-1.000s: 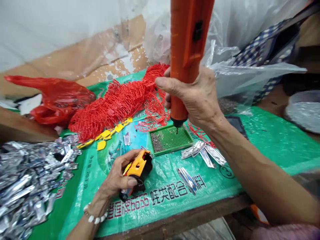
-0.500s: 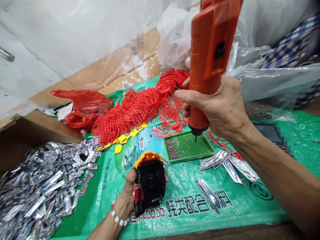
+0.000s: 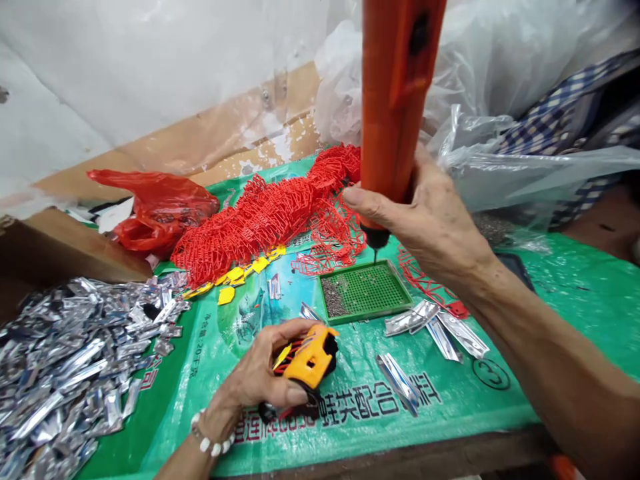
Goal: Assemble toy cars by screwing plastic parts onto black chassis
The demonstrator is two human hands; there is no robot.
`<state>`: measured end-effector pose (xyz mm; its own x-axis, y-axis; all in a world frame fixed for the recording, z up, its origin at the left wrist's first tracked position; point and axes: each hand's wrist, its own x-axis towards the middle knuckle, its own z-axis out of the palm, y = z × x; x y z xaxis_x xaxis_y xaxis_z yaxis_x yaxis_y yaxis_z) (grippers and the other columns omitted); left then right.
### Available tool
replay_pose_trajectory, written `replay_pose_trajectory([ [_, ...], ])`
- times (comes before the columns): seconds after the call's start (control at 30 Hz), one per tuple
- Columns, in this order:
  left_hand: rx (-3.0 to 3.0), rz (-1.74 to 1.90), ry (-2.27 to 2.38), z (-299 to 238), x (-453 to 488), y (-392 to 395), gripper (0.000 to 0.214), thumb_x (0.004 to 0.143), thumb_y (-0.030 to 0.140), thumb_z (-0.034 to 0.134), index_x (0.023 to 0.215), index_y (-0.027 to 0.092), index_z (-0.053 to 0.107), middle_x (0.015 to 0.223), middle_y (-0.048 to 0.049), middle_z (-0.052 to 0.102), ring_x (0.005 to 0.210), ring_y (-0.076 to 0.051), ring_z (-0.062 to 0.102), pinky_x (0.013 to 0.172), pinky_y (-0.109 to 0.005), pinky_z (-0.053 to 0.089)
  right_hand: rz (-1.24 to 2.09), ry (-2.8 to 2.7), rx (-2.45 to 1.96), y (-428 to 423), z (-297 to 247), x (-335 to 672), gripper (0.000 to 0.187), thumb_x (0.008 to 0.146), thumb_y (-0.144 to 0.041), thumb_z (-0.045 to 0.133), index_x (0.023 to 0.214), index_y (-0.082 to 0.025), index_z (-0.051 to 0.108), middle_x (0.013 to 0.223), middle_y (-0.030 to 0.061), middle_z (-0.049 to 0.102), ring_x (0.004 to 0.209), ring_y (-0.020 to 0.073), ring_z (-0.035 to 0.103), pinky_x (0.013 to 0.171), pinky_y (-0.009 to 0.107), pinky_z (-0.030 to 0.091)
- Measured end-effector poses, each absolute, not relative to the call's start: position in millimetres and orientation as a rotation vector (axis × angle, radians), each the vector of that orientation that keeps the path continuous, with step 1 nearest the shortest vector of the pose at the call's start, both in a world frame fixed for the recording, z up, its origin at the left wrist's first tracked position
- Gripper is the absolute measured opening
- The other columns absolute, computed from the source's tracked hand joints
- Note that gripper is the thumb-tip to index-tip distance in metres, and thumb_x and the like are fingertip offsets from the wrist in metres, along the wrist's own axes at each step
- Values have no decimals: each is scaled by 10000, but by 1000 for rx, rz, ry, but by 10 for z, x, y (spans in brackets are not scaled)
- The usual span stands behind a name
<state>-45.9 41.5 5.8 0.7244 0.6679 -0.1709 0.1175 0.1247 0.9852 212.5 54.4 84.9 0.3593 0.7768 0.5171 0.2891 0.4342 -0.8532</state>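
Observation:
My left hand point(image 3: 257, 367) is closed around a yellow and black toy vehicle point(image 3: 311, 359), low over the front of the table. The toy lies on its side in the grip, with a yellow end facing right and some red showing between my fingers. My right hand point(image 3: 435, 217) grips an orange electric screwdriver point(image 3: 393, 100), held upright with its bit pointing down. The bit's tip is over the far part of a green gridded tray point(image 3: 373, 293); whether it touches cannot be made out. Small screws point(image 3: 334, 299) are heaped at the tray's left end.
Shiny silver strips point(image 3: 75, 373) are piled at left by a cardboard box point(image 3: 80, 247). Red lattice pieces point(image 3: 250, 223), yellow pieces point(image 3: 227, 295) and a red plastic bag point(image 3: 165, 207) lie behind. Several loose silver strips point(image 3: 400, 383) are near the tray. At right, a person's checked clothing point(image 3: 545, 127) shows.
My left hand has turned the toy from its black side showing to its yellow end facing right. My right hand and the screwdriver have shifted left in view, the bit now slightly higher.

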Motion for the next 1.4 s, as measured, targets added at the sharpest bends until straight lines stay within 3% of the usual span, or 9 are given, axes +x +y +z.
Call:
replay_pose_trajectory([
  [0.1, 2126, 401, 827, 116, -402, 310, 646, 588, 329, 816, 1194, 175, 655, 1093, -86, 730, 944, -269, 691, 857, -400, 577, 230, -1256, -1216, 270, 739, 2115, 591, 763, -286, 783, 1288, -307, 512, 1251, 53, 629, 1127, 239, 611, 1020, 435, 472],
  [0.2, 2639, 543, 691, 69, -314, 175, 569, 698, 255, 701, 1241, 152, 565, 1126, -127, 720, 996, -278, 701, 898, -414, 576, 198, -1149, -1361, -165, 523, 2064, 329, 807, -292, 739, 1119, -271, 639, 1064, 44, 683, 977, 215, 661, 852, 363, 541],
  [0.27, 2806, 596, 575, 13, -257, 116, 519, 731, 206, 635, 1234, 150, 521, 1063, -126, 727, 944, -271, 712, 848, -391, 588, 511, -1109, -1505, -457, 338, 2010, 161, 821, -377, 728, 886, -231, 702, 781, 19, 683, 705, 171, 653, 632, 294, 532],
  [0.33, 2862, 594, 527, -45, -220, 92, 495, 741, 184, 601, 1224, 147, 498, 1011, -120, 725, 884, -265, 715, 780, -369, 590, 893, -1048, -1602, -687, 149, 1946, 263, 797, -466, 733, 797, -203, 727, 657, 18, 652, 590, 154, 612, 501, 258, 475],
  [0.47, 2837, 502, 512, -120, -216, 89, 505, 719, 185, 626, 1208, 151, 504, 1044, -131, 705, 886, -271, 706, 757, -362, 577, 1409, -814, -1551, -896, -112, 1822, 443, 742, -587, 747, 864, -162, 760, 618, 10, 627, 445, 104, 533, 423, 230, 419],
  [0.67, 2792, 438, 603, -69, -208, 40, 502, 720, 175, 666, 1195, 160, 505, 1081, -112, 704, 967, -265, 702, 854, -374, 576, 1549, -580, -1396, -916, -127, 1737, 423, 669, -555, 829, 689, -149, 711, 562, 1, 612, 384, 73, 493, 396, 197, 377],
  [0.8, 2759, 413, 607, -61, -178, 46, 446, 725, 262, 708, 1125, 145, 549, 1035, -124, 717, 893, -292, 717, 771, -409, 595, 1523, -583, -1441, -918, -107, 1722, 373, 636, -494, 869, 673, -157, 713, 512, -13, 589, 385, 59, 455, 398, 179, 329],
  [1.17, 2690, 336, 646, -146, -240, 58, 981, 659, 669, 811, 1366, 96, 447, 1256, -210, 654, 1130, -364, 663, 956, -489, 551, 1481, -678, -1530, -837, -47, 1696, 380, 628, -475, 870, 645, -147, 680, 462, -37, 477, 392, 52, 376, 404, 190, 236],
  [1.4, 2764, 318, 574, -85, -213, 72, 825, 774, 727, 689, 1288, 110, 499, 1134, -159, 682, 1033, -327, 685, 863, -456, 571, 1488, -700, -1515, -854, -105, 1728, 395, 612, -483, 876, 669, -133, 701, 464, -37, 506, 370, 38, 401, 383, 163, 249],
])
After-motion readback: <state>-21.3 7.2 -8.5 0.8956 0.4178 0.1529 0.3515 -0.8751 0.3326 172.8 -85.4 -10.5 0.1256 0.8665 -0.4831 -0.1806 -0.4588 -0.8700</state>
